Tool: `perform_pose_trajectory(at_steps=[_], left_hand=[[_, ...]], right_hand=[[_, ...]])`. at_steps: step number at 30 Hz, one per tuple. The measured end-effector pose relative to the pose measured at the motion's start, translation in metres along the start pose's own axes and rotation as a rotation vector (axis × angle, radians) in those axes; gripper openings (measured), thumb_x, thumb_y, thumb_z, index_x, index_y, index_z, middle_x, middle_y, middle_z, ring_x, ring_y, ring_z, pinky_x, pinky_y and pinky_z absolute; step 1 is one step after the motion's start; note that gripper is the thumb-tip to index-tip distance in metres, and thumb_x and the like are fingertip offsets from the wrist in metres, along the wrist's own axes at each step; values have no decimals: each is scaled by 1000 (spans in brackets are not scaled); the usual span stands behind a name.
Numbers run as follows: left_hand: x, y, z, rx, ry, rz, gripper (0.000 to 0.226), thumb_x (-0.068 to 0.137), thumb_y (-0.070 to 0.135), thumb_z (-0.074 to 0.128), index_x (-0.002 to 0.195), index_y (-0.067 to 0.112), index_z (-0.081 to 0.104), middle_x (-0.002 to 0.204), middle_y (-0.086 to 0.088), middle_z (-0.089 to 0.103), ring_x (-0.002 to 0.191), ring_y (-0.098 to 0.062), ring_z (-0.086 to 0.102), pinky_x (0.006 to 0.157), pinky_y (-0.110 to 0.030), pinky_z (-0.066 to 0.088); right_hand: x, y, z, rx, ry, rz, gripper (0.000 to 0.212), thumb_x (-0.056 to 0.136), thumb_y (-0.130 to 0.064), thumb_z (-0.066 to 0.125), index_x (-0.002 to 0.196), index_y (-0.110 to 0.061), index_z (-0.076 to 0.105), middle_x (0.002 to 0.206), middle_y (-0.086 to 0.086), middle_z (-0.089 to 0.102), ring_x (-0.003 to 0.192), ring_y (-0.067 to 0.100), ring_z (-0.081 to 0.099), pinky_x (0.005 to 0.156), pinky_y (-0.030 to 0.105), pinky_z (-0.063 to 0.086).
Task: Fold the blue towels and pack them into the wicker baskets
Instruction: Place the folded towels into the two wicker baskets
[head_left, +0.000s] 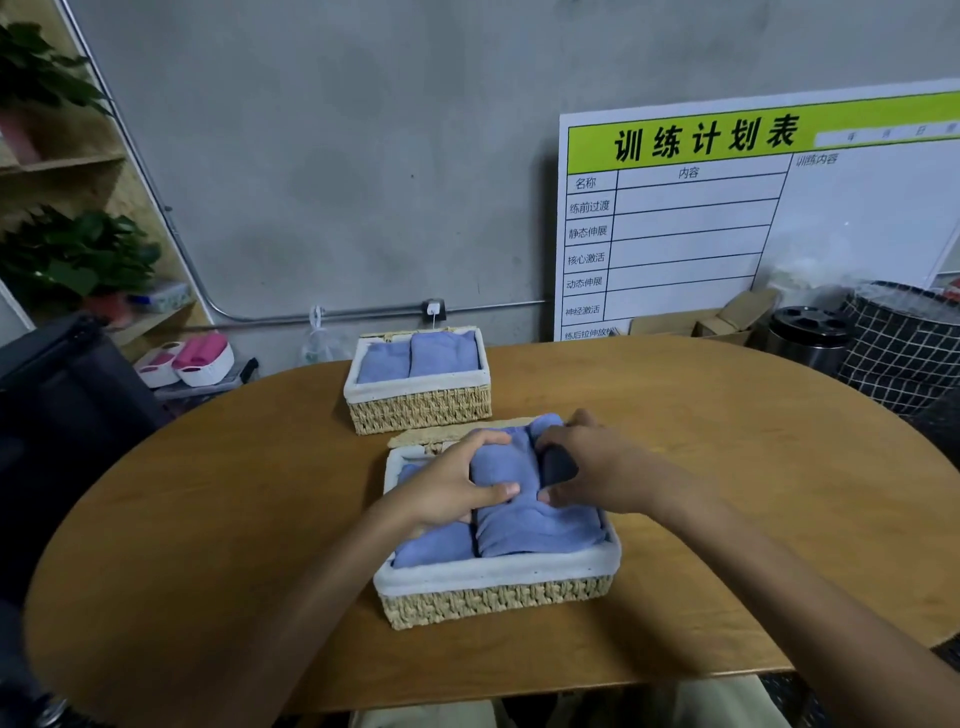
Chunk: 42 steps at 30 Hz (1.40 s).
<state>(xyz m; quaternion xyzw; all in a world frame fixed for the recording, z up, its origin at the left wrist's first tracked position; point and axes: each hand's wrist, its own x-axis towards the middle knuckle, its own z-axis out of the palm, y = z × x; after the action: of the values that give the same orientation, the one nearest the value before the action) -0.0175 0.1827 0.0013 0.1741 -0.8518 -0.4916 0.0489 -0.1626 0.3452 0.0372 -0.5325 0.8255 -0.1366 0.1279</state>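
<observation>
Blue folded towel (524, 499) sits in the right half of the near wicker basket (493, 597), its far end bulging above the rim; the left hand (457, 483) grips its left edge, the right hand (597, 467) its right edge, fingers curled into the cloth; a second towel (431, 545) lies left of it; beyond this basket stands the far basket (421, 405), holding two towels, on the wooden table (208, 519).
</observation>
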Motion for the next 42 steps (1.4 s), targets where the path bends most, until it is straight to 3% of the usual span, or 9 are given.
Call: perform_pose_trajectory(at_steps=[5, 7, 9, 13, 17, 23, 32, 37, 42], left_hand=[[-4, 7, -8, 694, 138, 110, 74, 83, 75, 55, 148, 41, 44, 128, 5, 39, 125, -18, 41, 104, -37, 41], [-12, 8, -13, 850, 233, 258, 79, 80, 84, 39, 147, 42, 45, 138, 6, 33, 133, -19, 32, 111, -40, 33], [-18, 5, -18, 850, 152, 355, 77, 86, 82, 34, 153, 43, 34, 162, 14, 14, 152, -14, 6, 122, -41, 12], [-29, -8, -12, 845, -120, 229, 79, 91, 76, 22, 158, 41, -1, 161, 27, -22, 145, 5, -29, 124, -42, -12], [-27, -13, -9, 906, -162, 209, 83, 87, 82, 13, 156, 43, -10, 158, 29, -29, 144, 6, -30, 123, -42, -15], [-23, -13, -7, 902, -260, 132, 83, 89, 78, 19, 155, 42, -15, 158, 27, -26, 143, 10, -27, 123, -40, -14], [-15, -1, -18, 861, -175, 144, 94, 81, 83, 43, 158, 45, 6, 162, 27, -4, 149, 3, 3, 119, -26, 7], [-15, -9, -15, 874, -251, 146, 96, 83, 83, 43, 156, 47, -6, 159, 31, -20, 143, 12, -12, 121, -31, 0], [-16, -16, -10, 892, -237, 142, 95, 85, 82, 43, 156, 46, -10, 157, 33, -23, 146, 9, -16, 124, -37, -5]], right_hand=[[1, 8, 3, -164, 94, -75, 59, 76, -54, 79, 125, -25, 62, 141, 1, 31, 122, 28, 43, 98, 41, 45], [-3, 14, 1, -188, 118, -162, 60, 79, -57, 75, 127, -24, 62, 147, -3, 31, 126, 27, 41, 100, 42, 43], [-8, 17, -1, -173, 141, -224, 61, 82, -56, 72, 131, -21, 62, 147, -5, 35, 130, 22, 39, 102, 40, 42], [-11, 23, 2, -128, 98, -263, 75, 85, -65, 60, 145, -21, 50, 156, -8, 36, 140, 14, 36, 112, 35, 37], [-11, 29, 5, -128, 18, -276, 83, 82, -72, 54, 148, -22, 47, 160, -7, 33, 143, 11, 35, 114, 24, 28], [-1, 31, 11, -266, -72, -290, 95, 77, -87, 34, 146, -24, 49, 156, -6, 41, 141, 13, 40, 114, 34, 30], [-7, 25, 3, -267, -78, -305, 90, 80, -77, 50, 151, -24, 41, 162, -8, 28, 145, 12, 30, 118, 34, 23], [-2, 33, 10, -292, -139, -292, 110, 67, -92, 25, 151, -23, 40, 163, -8, 26, 148, 11, 27, 118, 38, 23], [0, 27, 10, -355, -127, -284, 100, 71, -83, 47, 151, -24, 39, 163, -8, 25, 148, 12, 25, 118, 41, 18]])
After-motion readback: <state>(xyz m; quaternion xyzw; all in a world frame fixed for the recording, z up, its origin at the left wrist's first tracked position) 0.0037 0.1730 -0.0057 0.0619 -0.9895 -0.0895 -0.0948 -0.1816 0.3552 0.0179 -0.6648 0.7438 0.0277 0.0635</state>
